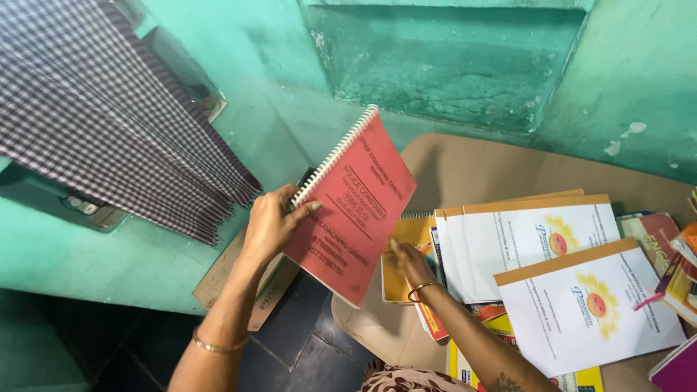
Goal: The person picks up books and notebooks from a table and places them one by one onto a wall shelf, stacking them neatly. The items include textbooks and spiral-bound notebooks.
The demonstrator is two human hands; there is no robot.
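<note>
So the left hand [270, 221] is gripping a red spiral-bound notebook [353, 210] by its coil edge, fingers wrapped round the lower end of the binding. It's held up in the air, tilted, just off the tabletop's [465, 167] rounded left edge. Its long axis runs diagonally: top corner points up toward the green wall [450, 65], bottom corner down at the dark floor [305, 341]. The coil side faces left, toward the checked cloth [109, 109].

The right hand [406, 263] is down on a yellow book [406, 239] under the notebook's right edge; can't tell if it's gripping or just resting.

Room to move: open air left of the notebook, above the floor. The right side is crowded with white booklets [537, 243] stacked and overlapping on the tabletop. There's bare tabletop at the back near the wall.
</note>
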